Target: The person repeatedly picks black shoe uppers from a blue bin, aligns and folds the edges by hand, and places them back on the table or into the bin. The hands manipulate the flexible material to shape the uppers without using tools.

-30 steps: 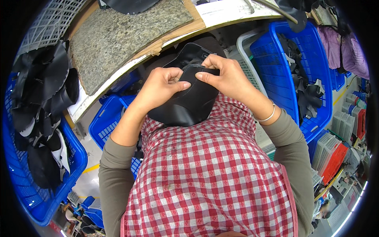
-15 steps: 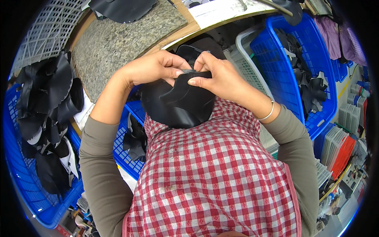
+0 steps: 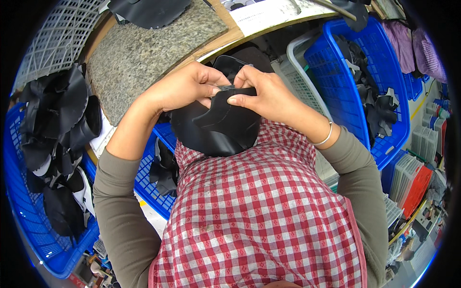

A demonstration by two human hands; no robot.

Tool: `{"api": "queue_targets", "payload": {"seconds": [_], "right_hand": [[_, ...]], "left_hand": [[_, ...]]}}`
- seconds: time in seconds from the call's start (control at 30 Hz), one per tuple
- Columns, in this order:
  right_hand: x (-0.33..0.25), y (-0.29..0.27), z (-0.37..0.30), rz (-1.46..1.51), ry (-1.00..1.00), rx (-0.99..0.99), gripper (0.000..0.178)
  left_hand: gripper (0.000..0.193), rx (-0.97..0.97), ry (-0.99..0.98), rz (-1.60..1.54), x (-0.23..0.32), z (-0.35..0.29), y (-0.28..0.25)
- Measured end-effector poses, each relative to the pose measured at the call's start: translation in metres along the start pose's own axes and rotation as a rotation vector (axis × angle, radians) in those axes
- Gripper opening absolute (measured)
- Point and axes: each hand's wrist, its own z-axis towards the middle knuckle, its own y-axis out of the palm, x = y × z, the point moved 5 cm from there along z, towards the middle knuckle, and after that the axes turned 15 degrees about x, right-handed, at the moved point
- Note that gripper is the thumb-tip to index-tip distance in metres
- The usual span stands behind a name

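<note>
Both hands hold a black leather shoe upper point(image 3: 221, 127) in front of my checked apron. At its top edge, my left hand point(image 3: 194, 86) pinches the material between thumb and fingers. Close beside it, my right hand point(image 3: 264, 91) grips the same edge, thumb on the near face and fingers behind. The fingertips of the two hands almost meet. The lower part of the piece hangs curved against the apron point(image 3: 259, 201). What lies behind the pinched edge is hidden by the fingers.
A stone slab point(image 3: 153, 57) lies on the wooden bench ahead, with black leather pieces point(image 3: 149, 10) on it. Blue baskets with black pieces stand at left point(image 3: 53, 249) and right point(image 3: 336, 72); another blue basket point(image 3: 151, 192) is beside my lap. A white crate point(image 3: 62, 33) stands far left.
My left forearm and elbow have shifted slightly outward to the left. The left fingers have moved a little along the edge; both hands keep their hold on the shoe upper.
</note>
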Motion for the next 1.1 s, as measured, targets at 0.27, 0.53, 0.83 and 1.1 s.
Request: {"api": "queue_targets", "payload": {"seconds": [0.27,0.53,0.83,1.1], "right_hand": [[-0.001,0.000,-0.003,-0.021,0.013,0.006,0.038],[-0.003,-0.001,-0.004,-0.055,-0.006,0.000,0.034],[0.012,0.000,-0.005,0.169,0.029,-0.012,0.027],[0.025,-0.004,0.005,0.118,0.067,-0.073,0.022]], "left_hand": [[0.023,0.083,-0.066,0.077,0.002,0.002,0.001],[0.022,0.119,0.026,0.282,0.009,0.002,0.005],[0.027,0.147,-0.057,0.041,0.006,-0.008,0.002],[0.013,0.586,0.164,-0.145,-0.052,-0.012,0.046]]}}
